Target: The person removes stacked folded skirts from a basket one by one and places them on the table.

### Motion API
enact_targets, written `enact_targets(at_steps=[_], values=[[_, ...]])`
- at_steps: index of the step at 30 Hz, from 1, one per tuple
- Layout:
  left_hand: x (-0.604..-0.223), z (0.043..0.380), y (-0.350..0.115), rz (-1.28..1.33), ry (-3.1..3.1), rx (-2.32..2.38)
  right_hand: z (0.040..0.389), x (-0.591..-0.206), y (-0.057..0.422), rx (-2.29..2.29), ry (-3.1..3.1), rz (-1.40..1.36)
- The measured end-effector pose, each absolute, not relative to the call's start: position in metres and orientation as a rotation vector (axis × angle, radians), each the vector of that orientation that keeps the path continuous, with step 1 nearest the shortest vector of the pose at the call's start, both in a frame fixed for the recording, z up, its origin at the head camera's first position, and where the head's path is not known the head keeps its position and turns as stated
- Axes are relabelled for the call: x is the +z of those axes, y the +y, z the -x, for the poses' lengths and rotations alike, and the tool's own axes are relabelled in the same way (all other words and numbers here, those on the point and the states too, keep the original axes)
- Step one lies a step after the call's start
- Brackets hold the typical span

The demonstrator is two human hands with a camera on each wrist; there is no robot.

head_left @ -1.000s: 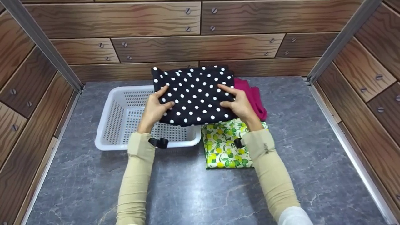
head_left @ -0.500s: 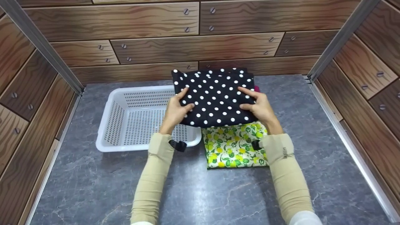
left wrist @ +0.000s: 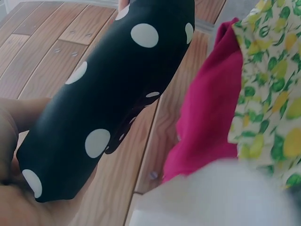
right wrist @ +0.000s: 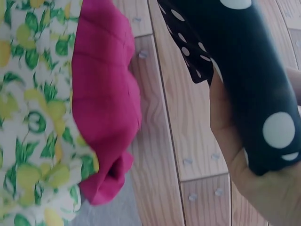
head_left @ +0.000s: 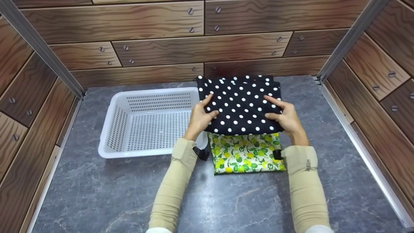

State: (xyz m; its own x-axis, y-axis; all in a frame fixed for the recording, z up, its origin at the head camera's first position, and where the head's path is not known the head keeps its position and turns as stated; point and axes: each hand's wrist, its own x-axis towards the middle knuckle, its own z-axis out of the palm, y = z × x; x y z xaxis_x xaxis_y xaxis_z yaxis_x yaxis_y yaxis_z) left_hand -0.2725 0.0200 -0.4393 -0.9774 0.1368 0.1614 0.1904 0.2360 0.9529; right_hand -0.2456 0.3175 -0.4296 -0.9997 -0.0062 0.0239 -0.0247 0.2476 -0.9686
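Note:
A folded black cloth with white polka dots (head_left: 241,106) is held up between both hands. My left hand (head_left: 201,118) grips its left edge, thumb and a finger on top, the other fingers beneath. On its right edge my right hand (head_left: 287,118) grips in the same way. Partly below the dotted cloth lies a folded lemon-print cloth (head_left: 247,155) on the grey tabletop. Behind that, a magenta cloth (left wrist: 207,108) shows in the left wrist view, and the same magenta cloth (right wrist: 106,80) appears in the right wrist view; in the head view the dotted cloth hides it.
A white perforated plastic basket (head_left: 111,129) stands to the left, its right side partly behind my left hand. Wood-patterned panels (head_left: 161,51) wall the grey tabletop (head_left: 226,204) at the back and both sides, with metal posts (head_left: 352,38) in the corners.
Both hands have carried the dotted cloth rightward, from over the basket to above the lemon-print and magenta cloths. The magenta cloth has become covered in the head view.

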Motion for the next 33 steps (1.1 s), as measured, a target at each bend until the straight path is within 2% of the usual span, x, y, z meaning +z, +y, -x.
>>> enact_targets(at_steps=[19,33], values=[[-0.457,0.260,0.081,0.300,-2.474,-1.983,0.225,-0.447,0.376,1.780,-2.526,0.056],[-0.471,0.248,0.121,0.392,-2.510,-1.961,0.209,-0.450,0.423,1.771,-2.562,0.140]])
